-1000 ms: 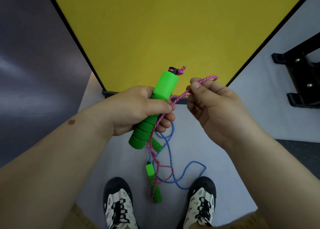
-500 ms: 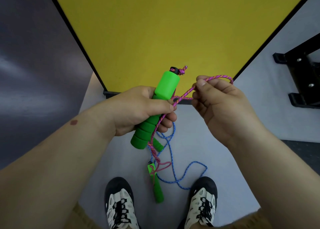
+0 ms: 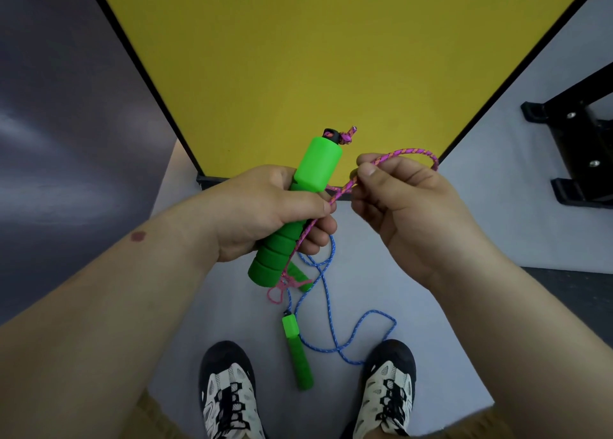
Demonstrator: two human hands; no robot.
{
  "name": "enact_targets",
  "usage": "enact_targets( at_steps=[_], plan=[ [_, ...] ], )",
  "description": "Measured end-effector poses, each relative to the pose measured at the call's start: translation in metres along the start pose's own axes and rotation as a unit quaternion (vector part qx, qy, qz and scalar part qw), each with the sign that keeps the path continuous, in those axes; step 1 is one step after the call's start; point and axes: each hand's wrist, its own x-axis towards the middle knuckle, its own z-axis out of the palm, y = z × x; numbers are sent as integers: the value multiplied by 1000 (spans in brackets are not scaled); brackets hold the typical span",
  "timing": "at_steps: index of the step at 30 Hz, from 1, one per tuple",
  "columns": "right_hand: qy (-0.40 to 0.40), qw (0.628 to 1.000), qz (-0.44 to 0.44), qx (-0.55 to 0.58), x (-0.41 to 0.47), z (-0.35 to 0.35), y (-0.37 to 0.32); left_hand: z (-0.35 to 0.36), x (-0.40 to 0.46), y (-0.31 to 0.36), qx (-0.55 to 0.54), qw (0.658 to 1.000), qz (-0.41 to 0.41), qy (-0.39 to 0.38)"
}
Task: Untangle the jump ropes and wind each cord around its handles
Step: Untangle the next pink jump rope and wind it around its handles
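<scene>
The green handle [image 3: 300, 213] is clenched in the grip of the left hand [image 3: 265, 209], fingers and thumb curled round its ribbed foam middle, and it is held tilted, its smooth upper end pointing up and to the right. A black cap with a knotted end of the pink cord [image 3: 391, 160] is seen at that upper end. The same cord is pinched between thumb and fingers of the right hand [image 3: 408, 213], just beside the handle, and an arc of it is thrown out over the right knuckles toward the right. From the pinch the cord is led down along the handle, under the left fingertips, to a small pink tangle below the handle's lower end.

Below the hands, a second green handle [image 3: 297, 352] is laid on the pale grey floor [image 3: 464, 322] between the two shoes [image 3: 229, 392], with the blue cord [image 3: 331, 306] looped loosely around it and trailing toward the right shoe. Part of another green handle is glimpsed behind the pink tangle.

The yellow panel [image 3: 315, 57], edged in black, is stood directly ahead, its lower edge just behind the hands. A black rack foot [image 3: 577, 146] is set at the right edge, well apart from the cords. Open floor is left to the right of the blue loops.
</scene>
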Motion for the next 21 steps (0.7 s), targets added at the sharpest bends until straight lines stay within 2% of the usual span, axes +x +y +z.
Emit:
enact_targets(
  at_steps=[6, 12, 14, 21],
  plan=[
    [37, 998, -17, 38, 3, -4, -7, 1, -1, 0, 0, 1000, 8, -4],
    [-70, 996, 40, -22, -5, 5, 3, 0, 0, -1, -6, 1000, 7, -1],
    [-79, 995, 38, -44, -6, 5, 3, 0, 0, -1, -5, 1000, 7, -3],
    [11, 1000, -4, -1, 1, 0, -3, 1, -1, 0, -9, 1000, 10, -2]
  ],
)
